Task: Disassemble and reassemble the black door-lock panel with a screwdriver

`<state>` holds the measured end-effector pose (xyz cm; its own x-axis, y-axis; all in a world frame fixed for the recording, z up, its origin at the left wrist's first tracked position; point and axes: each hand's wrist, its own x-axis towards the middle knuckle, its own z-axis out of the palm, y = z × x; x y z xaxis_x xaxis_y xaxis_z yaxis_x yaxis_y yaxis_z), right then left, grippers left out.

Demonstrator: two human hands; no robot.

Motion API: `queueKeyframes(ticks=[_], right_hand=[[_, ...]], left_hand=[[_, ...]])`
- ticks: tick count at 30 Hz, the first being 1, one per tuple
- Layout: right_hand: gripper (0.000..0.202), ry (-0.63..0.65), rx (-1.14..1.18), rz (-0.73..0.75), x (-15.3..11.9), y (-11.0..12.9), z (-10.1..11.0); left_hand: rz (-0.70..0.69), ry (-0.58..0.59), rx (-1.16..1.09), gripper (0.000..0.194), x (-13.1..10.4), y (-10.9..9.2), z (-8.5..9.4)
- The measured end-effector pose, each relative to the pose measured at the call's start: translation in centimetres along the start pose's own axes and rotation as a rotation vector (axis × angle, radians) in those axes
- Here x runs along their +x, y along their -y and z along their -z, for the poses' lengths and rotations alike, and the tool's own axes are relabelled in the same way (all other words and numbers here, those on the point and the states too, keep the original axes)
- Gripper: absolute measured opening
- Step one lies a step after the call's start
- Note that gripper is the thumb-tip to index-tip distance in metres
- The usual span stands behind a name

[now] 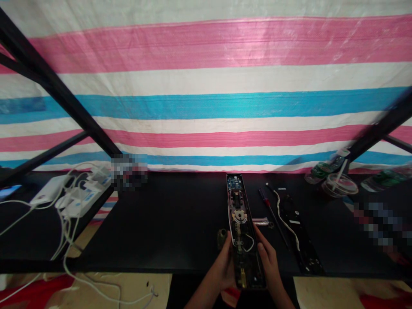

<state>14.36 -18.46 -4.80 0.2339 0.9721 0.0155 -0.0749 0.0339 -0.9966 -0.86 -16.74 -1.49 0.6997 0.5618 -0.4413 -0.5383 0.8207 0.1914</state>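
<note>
Between my two hands is a long, narrow black smart lock housing (240,255), its open inside facing up. It shows a blue circuit board at the far end, a round metal part in the middle and a thin white wire. My left hand (224,268) grips its left side near the close end. On the opposite side, my right hand (267,257) is closed around the edge. A dark olive part with a round hole (222,238) lies by my left fingers. Just beyond my right fingers is a small silvery item (260,222).
Right of the housing lie a screwdriver (273,214), a white cable (283,219) and a long black panel (301,236) on the black table (154,227). Bottles (318,171) and a lidded cup with a straw (340,186) stand back right. Power strips (80,199) with tangled cords are left.
</note>
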Motion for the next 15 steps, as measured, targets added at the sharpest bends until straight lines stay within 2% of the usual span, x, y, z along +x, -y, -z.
queueKeyframes(ticks=[10, 15], right_hand=[[0.054, -0.006, -0.002, -0.001, 0.02, -0.32, 0.04], [0.053, 0.0, -0.02, 0.002, -0.02, -0.22, 0.01]], left_hand=[[-0.006, -0.073, -0.006, 0.073, -0.45, -0.19, -0.93], [0.004, -0.04, -0.03, 0.075, -0.51, -0.21, -0.85]])
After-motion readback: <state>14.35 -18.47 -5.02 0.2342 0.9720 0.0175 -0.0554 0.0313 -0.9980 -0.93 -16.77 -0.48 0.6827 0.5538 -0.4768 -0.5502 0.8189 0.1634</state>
